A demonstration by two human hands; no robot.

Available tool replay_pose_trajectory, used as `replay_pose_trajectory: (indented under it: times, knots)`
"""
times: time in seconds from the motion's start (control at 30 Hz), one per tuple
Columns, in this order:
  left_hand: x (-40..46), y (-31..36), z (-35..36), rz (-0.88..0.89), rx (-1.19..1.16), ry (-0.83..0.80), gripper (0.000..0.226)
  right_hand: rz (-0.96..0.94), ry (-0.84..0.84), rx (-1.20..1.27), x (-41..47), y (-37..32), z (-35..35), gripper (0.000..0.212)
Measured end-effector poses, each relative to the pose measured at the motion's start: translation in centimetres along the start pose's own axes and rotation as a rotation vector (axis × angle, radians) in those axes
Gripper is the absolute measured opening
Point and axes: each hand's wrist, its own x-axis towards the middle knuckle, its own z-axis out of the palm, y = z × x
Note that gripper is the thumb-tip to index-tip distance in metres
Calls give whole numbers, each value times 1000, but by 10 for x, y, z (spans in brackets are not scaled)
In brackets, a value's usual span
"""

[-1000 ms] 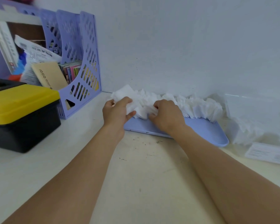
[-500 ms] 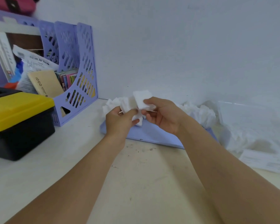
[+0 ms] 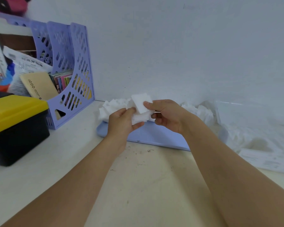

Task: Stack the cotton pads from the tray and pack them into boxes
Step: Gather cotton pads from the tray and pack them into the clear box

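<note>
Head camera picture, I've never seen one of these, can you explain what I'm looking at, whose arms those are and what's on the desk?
There is no machine here. The camera sits on a person's head, looking forward and down, so the two bare arms are the wearer's own. The left hand holds a small bunch of white square cotton pads. The right hand pinches a single white cotton pad just above that bunch. Behind the hands, a flat lilac plastic tray lies on the pale desk against the wall, carrying a loose heap of white cotton pads. To the left stand a black toolbox with a yellow lid and a lilac perforated file rack holding papers.
</note>
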Motion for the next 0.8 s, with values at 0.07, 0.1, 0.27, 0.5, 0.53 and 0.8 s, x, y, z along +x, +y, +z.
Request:
replay_pose_trajectory:
  times: [0.07, 0.1, 0.27, 0.5, 0.53, 0.8]
  knots:
    - [-1, -2, 1, 0, -4, -18, 17, 0, -2, 13, 1, 2, 1, 21]
    - [-1, -2, 1, -3, -7, -26, 16, 7, -4, 18, 1, 3, 3, 21]
    - [0, -2, 0, -35, -31, -78, 20, 6, 15, -46, 2, 4, 5, 22]
    - [-4, 2, 2, -87, -58, -118, 25, -54, -18, -148, 0, 2, 9, 31]
    - [-4, 2, 2, -106, -85, -106, 22, -54, 1, -89, 0, 1, 11, 30]
    - [-11, 6, 8, -168, -106, -204, 22, -150, 36, -263, 0, 5, 24, 30]
